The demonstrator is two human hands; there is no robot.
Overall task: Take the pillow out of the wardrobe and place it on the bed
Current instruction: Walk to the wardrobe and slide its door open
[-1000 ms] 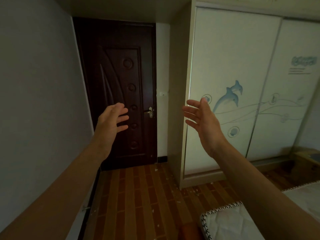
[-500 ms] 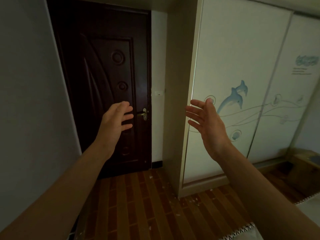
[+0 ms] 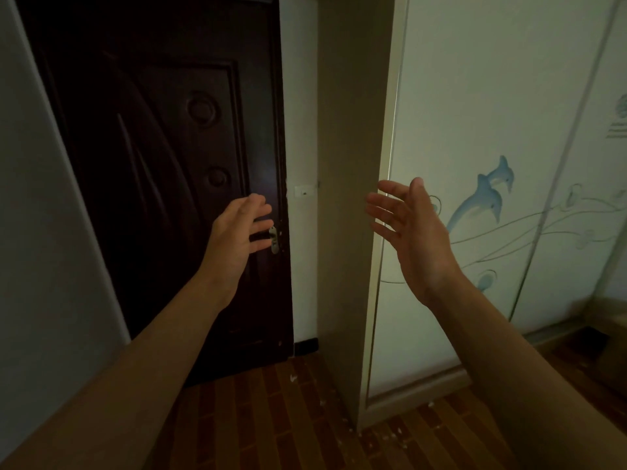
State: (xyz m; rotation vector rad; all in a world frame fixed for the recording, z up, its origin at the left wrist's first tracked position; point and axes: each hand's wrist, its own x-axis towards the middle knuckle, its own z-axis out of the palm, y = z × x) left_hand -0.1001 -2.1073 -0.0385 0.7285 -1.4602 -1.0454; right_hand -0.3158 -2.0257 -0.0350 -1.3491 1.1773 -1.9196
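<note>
One tall white wardrobe (image 3: 475, 130) fills the right side of your view. Its two sliding panels are closed across the front, so you cannot tell where the pillow lies. To the left of the wardrobe, past its plain side wall, stands one dark brown door (image 3: 152, 164), shut. One brown wooden floor (image 3: 271, 418), flecked with small white bits, runs along the foot of the wardrobe.

Your two bare arms reach forward. Your right hand (image 3: 414, 239) is raised before the wardrobe's left front edge, palm turned left, fingers straight and spread, grasping nothing. Your left hand (image 3: 237, 239) is raised to the left of the wardrobe, in front of the door, fingers loose and slightly apart, also grasping nothing.

Two blue dolphins (image 3: 485, 198) are printed on the wardrobe's left panel, just right of your right hand. One metal handle (image 3: 274, 239) sits on the door edge nearest the wardrobe, beside your left fingertips. One small white switch (image 3: 302, 191) is on the strip of wall between door and wardrobe.
</note>
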